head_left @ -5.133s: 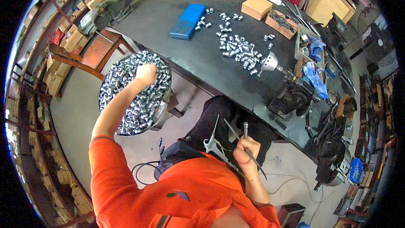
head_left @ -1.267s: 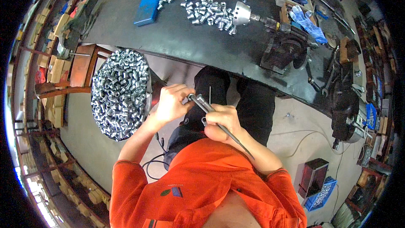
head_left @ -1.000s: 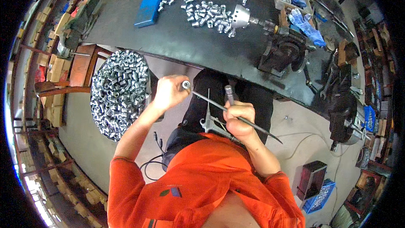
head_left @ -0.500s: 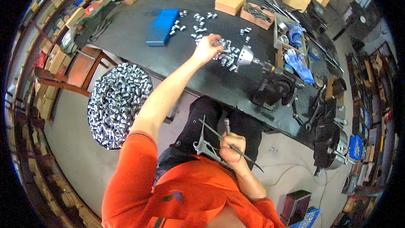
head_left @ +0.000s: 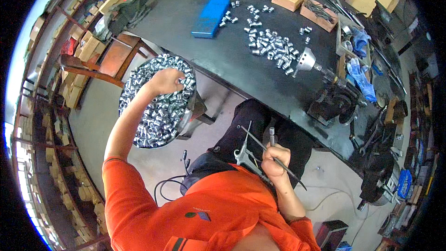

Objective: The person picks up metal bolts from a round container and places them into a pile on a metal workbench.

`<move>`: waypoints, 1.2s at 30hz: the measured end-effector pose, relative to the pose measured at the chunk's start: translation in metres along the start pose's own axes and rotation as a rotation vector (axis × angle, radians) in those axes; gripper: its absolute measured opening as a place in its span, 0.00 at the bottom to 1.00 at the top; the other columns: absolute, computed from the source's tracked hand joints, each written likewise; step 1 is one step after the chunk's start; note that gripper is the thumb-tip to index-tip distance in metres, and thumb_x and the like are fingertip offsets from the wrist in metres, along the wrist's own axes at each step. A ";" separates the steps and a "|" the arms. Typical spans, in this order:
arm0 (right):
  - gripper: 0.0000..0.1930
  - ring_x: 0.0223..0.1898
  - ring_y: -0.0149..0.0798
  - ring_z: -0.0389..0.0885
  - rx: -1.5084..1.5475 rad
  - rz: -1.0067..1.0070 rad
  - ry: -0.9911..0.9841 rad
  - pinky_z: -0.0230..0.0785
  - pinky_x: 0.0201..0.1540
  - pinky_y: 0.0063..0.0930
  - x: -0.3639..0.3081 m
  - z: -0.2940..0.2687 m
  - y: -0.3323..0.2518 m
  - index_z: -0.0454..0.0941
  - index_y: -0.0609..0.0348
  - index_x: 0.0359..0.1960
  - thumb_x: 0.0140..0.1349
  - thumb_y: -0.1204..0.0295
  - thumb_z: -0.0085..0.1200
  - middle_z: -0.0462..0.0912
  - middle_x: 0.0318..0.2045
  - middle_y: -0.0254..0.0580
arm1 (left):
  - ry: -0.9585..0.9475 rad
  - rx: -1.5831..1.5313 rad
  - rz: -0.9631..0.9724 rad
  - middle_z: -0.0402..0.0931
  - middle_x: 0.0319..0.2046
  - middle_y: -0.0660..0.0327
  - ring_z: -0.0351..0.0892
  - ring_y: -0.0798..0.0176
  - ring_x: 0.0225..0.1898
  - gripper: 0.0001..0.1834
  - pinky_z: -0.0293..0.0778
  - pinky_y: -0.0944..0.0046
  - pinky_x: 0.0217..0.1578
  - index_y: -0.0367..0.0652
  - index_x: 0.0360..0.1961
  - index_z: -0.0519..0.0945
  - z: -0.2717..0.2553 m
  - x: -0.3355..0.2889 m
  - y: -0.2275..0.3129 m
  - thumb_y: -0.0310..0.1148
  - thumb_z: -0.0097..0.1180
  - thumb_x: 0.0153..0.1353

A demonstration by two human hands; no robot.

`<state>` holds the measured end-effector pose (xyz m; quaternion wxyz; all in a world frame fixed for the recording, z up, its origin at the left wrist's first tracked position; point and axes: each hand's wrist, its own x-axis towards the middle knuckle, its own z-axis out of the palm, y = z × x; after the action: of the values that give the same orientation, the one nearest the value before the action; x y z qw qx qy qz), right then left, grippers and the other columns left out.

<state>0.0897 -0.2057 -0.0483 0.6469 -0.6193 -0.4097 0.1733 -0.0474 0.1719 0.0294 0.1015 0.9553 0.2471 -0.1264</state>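
Note:
My left hand (head_left: 168, 82) is over a round container heaped with short shiny metal sleeves (head_left: 160, 123). Its fingers are curled at the heap, and what they pinch, if anything, cannot be made out. In front of my lap, my right hand (head_left: 276, 159) is closed round a thin dark rod (head_left: 293, 175) that tapers at its lower end. A short metal cylinder (head_left: 272, 133) stands up from the same fist. Beside this hand, a grey air blow gun (head_left: 245, 156) lies against my lap, its nozzle pointing away from me.
On the dark workbench (head_left: 213, 67) are a loose pile of metal sleeves (head_left: 274, 49), a blue box (head_left: 210, 17) and a cone-shaped metal head (head_left: 306, 59) on a black machine (head_left: 332, 102). Blue gloves (head_left: 360, 78) lie at the right. A wooden chair (head_left: 118, 60) stands left.
My left hand has moved from the sleeves on the bench down and left to the container. My right hand still grips the rod. The whole view has shifted, so the bench appears farther right.

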 end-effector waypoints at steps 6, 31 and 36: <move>0.07 0.13 0.35 0.60 -0.026 -0.020 -0.036 0.47 0.17 0.27 0.004 -0.004 -0.010 0.60 0.60 0.09 0.34 0.77 0.47 0.59 0.11 0.39 | 0.148 0.226 0.050 0.78 0.24 0.50 0.79 0.47 0.31 0.14 0.74 0.51 0.32 0.42 0.32 0.76 0.055 -0.008 0.013 0.39 0.58 0.46; 0.09 0.13 0.33 0.58 -0.022 0.054 -0.015 0.46 0.18 0.27 -0.009 -0.006 -0.003 0.59 0.59 0.09 0.38 0.74 0.47 0.59 0.11 0.38 | 0.270 -0.013 -0.048 0.78 0.22 0.59 0.80 0.53 0.29 0.12 0.74 0.56 0.31 0.47 0.32 0.80 0.074 -0.008 -0.001 0.35 0.60 0.42; 0.11 0.13 0.33 0.57 0.017 0.071 -0.003 0.45 0.18 0.27 -0.008 -0.002 -0.004 0.58 0.59 0.09 0.39 0.72 0.47 0.58 0.11 0.38 | 0.317 0.117 0.010 0.78 0.26 0.59 0.79 0.53 0.31 0.14 0.74 0.54 0.32 0.49 0.34 0.81 0.088 -0.001 -0.004 0.34 0.59 0.42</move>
<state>0.0847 -0.2135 -0.0469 0.6450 -0.6276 -0.3871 0.2006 -0.0671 0.1523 -0.0545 0.0060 0.9688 0.2474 0.0121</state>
